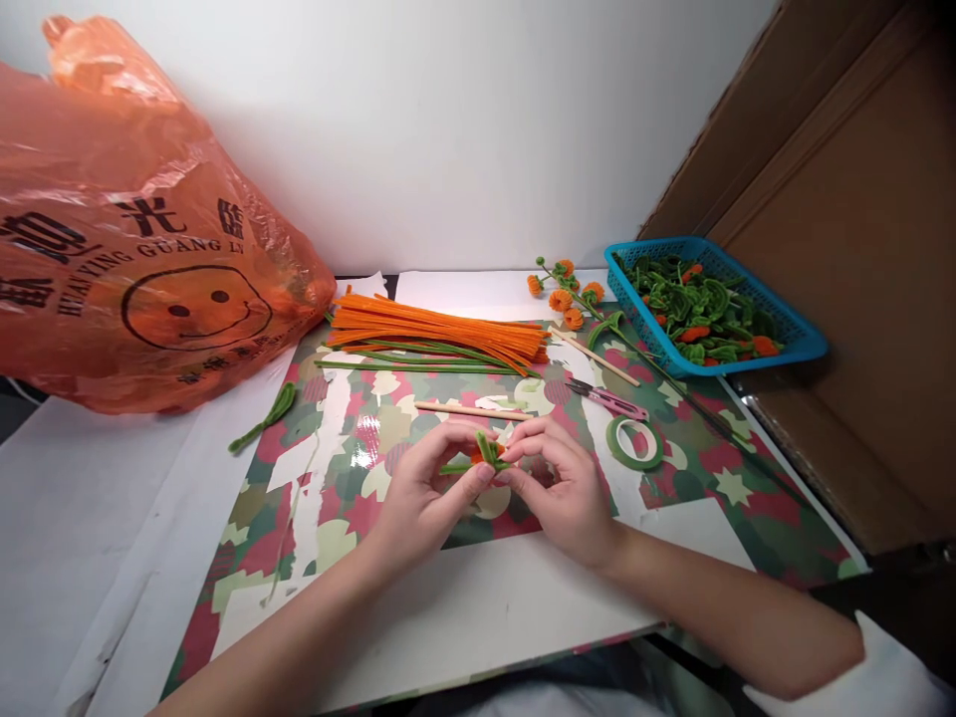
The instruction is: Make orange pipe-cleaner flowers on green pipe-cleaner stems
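Both hands meet over the middle of the patterned mat. My left hand point(433, 488) pinches a small green and orange fuzzy piece point(486, 450) between thumb and fingers. My right hand point(560, 483) grips the same piece from the other side, its thumb and fingertips closed on it. A green strip sticks out to the left of the fingers. Just beyond the hands lies a thin wooden stick point(470, 409). Farther back is a bundle of orange pipe cleaners point(440, 329), with green pipe cleaners point(418, 366) along its near side.
A blue basket point(811, 344) of green and orange pieces stands at the back right. Near it lie an orange flower stem point(560, 300), pink-handled pliers point(608, 398) and green tape point(634, 443). An orange bag point(149, 229) and a green leaf piece point(265, 416) are at left.
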A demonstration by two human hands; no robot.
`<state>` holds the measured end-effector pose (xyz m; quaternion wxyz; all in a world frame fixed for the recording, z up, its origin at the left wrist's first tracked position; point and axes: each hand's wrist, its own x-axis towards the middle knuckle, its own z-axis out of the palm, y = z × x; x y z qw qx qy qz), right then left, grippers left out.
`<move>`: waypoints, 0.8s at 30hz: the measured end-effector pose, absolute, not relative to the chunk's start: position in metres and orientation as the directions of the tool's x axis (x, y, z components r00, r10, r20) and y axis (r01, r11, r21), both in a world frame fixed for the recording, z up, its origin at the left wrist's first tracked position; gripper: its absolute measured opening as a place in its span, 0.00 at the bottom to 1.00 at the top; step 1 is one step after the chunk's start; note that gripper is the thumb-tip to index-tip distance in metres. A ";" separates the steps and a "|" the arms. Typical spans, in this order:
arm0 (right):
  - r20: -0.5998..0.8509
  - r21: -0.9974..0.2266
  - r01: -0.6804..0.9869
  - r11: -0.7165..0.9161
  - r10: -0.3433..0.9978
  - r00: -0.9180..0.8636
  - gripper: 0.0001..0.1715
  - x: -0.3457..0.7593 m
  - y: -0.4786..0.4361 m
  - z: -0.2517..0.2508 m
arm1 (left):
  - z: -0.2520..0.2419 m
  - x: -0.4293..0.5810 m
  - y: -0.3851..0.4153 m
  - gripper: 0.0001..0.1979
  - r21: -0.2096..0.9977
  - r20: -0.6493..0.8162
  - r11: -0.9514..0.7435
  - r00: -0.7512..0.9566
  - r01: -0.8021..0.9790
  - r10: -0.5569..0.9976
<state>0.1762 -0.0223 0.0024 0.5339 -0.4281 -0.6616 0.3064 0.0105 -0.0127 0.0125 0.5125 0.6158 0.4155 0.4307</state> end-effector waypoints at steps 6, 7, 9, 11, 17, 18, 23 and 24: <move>0.461 -0.841 0.259 0.475 0.880 -0.118 0.05 0.181 -0.018 0.006 | 0.014 0.002 -0.005 0.07 0.999 0.006 0.009 0.438 -0.031 0.899; 0.479 -0.829 0.262 0.495 0.869 -0.128 0.05 0.181 -0.018 0.006 | 0.014 0.001 -0.004 0.07 0.997 -0.009 0.045 0.467 -0.065 0.884; 0.515 -0.803 0.263 0.535 0.844 -0.146 0.05 0.183 -0.017 0.006 | 0.014 -0.002 -0.001 0.08 0.989 -0.038 0.105 0.508 -0.103 0.861; 0.541 -0.783 0.254 0.567 0.824 -0.172 0.06 0.185 -0.016 0.005 | 0.014 -0.004 0.000 0.09 0.983 -0.074 0.150 0.519 -0.106 0.851; 0.575 -0.752 0.234 0.616 0.787 -0.224 0.08 0.187 -0.015 0.006 | 0.013 -0.002 0.000 0.13 0.966 -0.135 0.226 0.501 -0.126 0.855; 0.583 -0.745 0.232 0.625 0.780 -0.229 0.08 0.186 -0.015 0.006 | 0.013 -0.001 0.000 0.13 0.965 -0.137 0.228 0.497 -0.127 0.857; 0.611 -0.718 0.216 0.662 0.748 -0.261 0.08 0.187 -0.013 0.007 | 0.012 -0.002 -0.001 0.09 0.968 -0.115 0.213 0.514 -0.135 0.850; 0.619 -0.712 0.209 0.670 0.740 -0.263 0.08 0.188 -0.012 0.007 | 0.013 -0.002 -0.001 0.06 0.965 -0.110 0.219 0.535 -0.143 0.838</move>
